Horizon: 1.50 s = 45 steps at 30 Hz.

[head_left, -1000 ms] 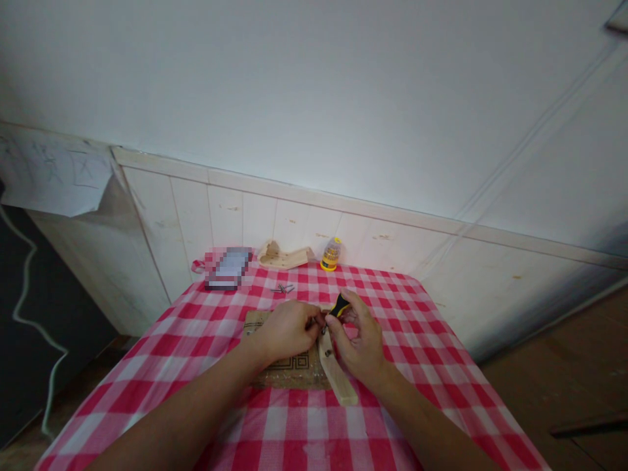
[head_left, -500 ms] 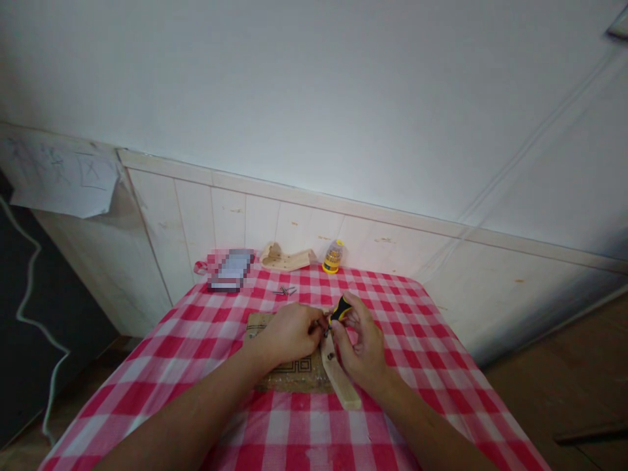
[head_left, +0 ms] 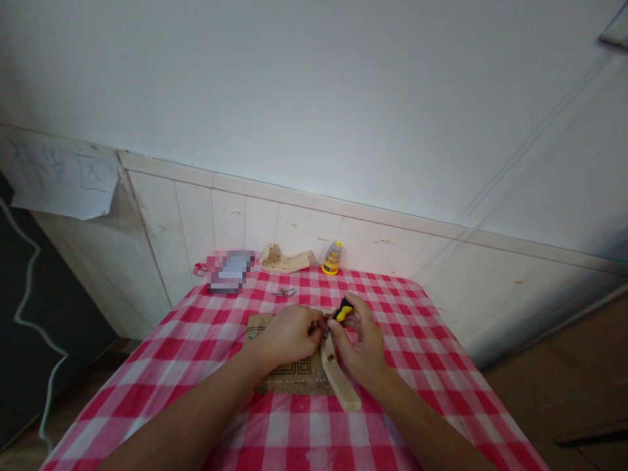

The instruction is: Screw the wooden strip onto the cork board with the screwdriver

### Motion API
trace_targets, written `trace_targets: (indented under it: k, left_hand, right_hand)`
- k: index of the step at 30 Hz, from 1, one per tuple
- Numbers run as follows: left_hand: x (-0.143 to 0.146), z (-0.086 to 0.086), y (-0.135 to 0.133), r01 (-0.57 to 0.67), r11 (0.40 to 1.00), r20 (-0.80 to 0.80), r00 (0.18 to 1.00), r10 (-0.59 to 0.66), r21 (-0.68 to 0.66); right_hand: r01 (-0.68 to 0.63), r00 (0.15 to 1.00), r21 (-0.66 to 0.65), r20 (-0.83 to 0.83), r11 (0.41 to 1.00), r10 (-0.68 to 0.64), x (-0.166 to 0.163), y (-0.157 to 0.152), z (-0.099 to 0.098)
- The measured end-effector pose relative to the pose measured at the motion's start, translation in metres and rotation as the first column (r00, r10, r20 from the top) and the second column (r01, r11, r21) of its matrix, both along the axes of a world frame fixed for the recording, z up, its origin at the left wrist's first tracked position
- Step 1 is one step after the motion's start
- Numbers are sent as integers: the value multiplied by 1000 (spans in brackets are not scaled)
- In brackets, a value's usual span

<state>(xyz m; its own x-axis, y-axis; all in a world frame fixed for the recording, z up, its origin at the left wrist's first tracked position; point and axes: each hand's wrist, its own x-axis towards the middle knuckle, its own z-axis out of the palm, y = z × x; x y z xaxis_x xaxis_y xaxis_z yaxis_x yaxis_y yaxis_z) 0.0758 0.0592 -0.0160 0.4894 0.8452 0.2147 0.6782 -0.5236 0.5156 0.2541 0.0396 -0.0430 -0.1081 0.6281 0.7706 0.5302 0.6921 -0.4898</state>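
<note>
My right hand (head_left: 360, 347) is closed round a small black and yellow screwdriver (head_left: 343, 311), its tip pointing down at a pale wooden strip (head_left: 339, 383). My left hand (head_left: 289, 335) is closed in a pinch right beside the tip, on something too small to make out. The strip lies across a brown patterned board (head_left: 289, 376) on the red and white checked tablecloth (head_left: 206, 340). Both hands meet over the far end of the strip.
At the back of the table by the panelled wall lie a few loose screws (head_left: 284, 292), a curved wooden piece (head_left: 284, 259), a yellow bit holder (head_left: 332, 258) and a blurred flat object (head_left: 226, 272). A paper sheet (head_left: 59, 183) hangs on the left wall.
My hands stay together over the strip's end; the screwdriver handle has turned slightly in my right fingers. The view has shifted a little.
</note>
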Motion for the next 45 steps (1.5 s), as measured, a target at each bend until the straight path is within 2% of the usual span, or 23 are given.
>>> trace_targets:
  k: [7,13,19,22,27,36,38,40,45]
  left_hand:
    - [-2,-2,4,19,1000,29,999,-18,-10]
    - [-4,-5,11,11,998,-2,1000,-11,60]
    - [-4,-6,10,46,995,-61,997,-40,89]
    - [-5,-5,7,52,994,-98,994,-42,99]
    - [-8,-3,7,73,991,-131,990,-58,114]
    - [-11,-4,13,80,984,-150,987,-56,157]
    - [-11,-3,10,61,984,-128,991,-40,168]
    - [-10,-2,5,41,989,-41,999,-36,139]
    - [-2,-11,-2,152,982,246,962,-120,-114]
  right_hand:
    - [-92,995,-23,37,995,93,3,-1,4]
    - [-81,996,-14,30,997,82,2,5,-1]
    - [-67,996,16,-60,998,68,7,2,-5]
    - [-118,989,19,-92,993,119,8,-4,0]
    - [-145,987,42,-63,988,148,8,-8,6]
    - [-128,992,28,-10,991,129,9,-6,-3]
    - [-127,992,29,-4,992,127,11,-5,-3]
    - [-129,992,31,3,991,129,12,-5,-3]
    - [-120,993,59,22,991,119,13,-5,-3]
